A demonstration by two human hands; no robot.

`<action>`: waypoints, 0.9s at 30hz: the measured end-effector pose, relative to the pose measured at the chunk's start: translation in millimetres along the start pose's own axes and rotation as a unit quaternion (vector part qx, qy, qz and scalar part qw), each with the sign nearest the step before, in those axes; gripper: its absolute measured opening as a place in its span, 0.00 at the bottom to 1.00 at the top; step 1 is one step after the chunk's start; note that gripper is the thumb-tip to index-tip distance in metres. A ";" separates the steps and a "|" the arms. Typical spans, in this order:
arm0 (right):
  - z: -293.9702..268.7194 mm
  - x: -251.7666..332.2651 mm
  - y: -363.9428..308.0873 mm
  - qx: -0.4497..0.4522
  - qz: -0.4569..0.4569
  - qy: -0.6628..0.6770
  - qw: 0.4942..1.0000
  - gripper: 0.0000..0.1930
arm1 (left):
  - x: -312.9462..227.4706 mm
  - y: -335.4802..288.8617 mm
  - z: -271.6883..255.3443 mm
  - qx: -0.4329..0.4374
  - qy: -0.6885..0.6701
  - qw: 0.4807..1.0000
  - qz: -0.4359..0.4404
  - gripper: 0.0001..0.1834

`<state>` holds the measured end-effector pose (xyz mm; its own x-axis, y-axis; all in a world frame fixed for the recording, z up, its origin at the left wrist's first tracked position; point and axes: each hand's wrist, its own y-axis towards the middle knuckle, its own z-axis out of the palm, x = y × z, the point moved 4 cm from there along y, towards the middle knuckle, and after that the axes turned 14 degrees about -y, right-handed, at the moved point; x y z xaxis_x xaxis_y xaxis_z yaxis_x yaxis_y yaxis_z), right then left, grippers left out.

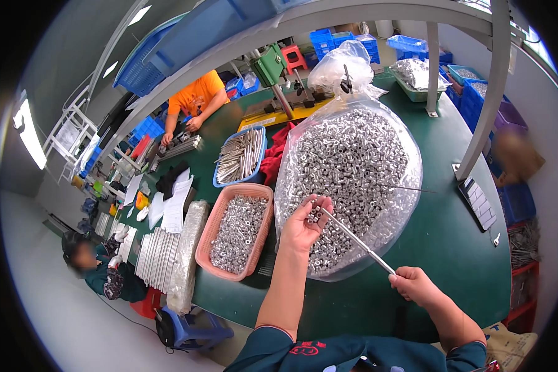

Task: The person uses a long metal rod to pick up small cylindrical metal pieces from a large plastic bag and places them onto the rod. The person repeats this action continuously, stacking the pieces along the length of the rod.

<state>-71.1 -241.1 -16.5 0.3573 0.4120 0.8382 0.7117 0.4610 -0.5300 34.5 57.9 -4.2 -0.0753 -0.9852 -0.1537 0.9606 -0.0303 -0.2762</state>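
My right hand [413, 285] is closed round the near end of a slim silver metal rod [359, 243]. The rod slants up and left, its far end at the fingers of my left hand [305, 226]. That hand is palm up with curled fingers, cupping a few small metal sleeves [314, 215]. Both hands are over or beside a large clear plastic bag [409, 146], spread open and heaped with short shiny metal sleeves [347, 161]. A thin dark wire [415, 188] sticks out over the bag's right side.
Left of the bag stand a pink basket [204, 253] of sleeves and a blue basket [216, 180] of metal rods. A phone [477, 203] lies on the green table [443, 248] at right. A green press [270, 65] stands behind. Two co-workers sit at left, one in orange [195, 98].
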 end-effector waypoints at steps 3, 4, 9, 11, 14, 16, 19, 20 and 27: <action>-0.6 -0.5 -0.2 0.004 0.005 -0.006 1.000 0.15 | -1.0 -0.4 0.9 0.009 -0.010 1.000 -0.008 0.09; -0.5 0.0 -0.5 0.006 0.007 -0.006 1.000 0.15 | -0.9 -1.4 1.9 0.010 0.001 1.000 -0.004 0.09; -0.7 2.2 -2.1 0.010 0.007 -0.008 1.000 0.15 | 4.6 -4.8 5.8 0.016 0.049 0.999 -0.003 0.10; -0.6 2.5 -2.4 0.012 0.008 -0.010 1.000 0.15 | 9.6 -6.6 7.2 0.018 0.053 0.998 -0.022 0.09; -1.1 2.7 -2.4 0.006 0.007 -0.015 1.000 0.16 | 18.2 -8.9 10.7 0.005 0.043 0.998 -0.033 0.09; -1.3 2.7 -2.2 0.003 0.006 -0.018 1.000 0.16 | 20.6 -8.5 10.0 -0.007 0.024 0.999 -0.043 0.09; -0.8 2.5 -1.5 0.003 0.006 -0.023 1.000 0.15 | 21.7 -7.3 8.2 -0.020 0.004 0.998 -0.056 0.09; -0.7 2.3 -1.2 0.001 0.007 -0.027 1.000 0.15 | 22.1 -8.1 9.9 -0.021 0.009 0.998 -0.052 0.09; -0.4 0.8 -1.0 -0.003 0.016 -0.027 0.999 0.15 | 23.4 -6.9 7.7 -0.001 0.001 0.999 -0.038 0.09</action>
<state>-71.3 -241.5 -15.3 0.3465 0.4689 0.8124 0.7043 0.4420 -0.5555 28.2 33.8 1.5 -0.1488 -0.9797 -0.1342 0.9514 -0.1049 -0.2896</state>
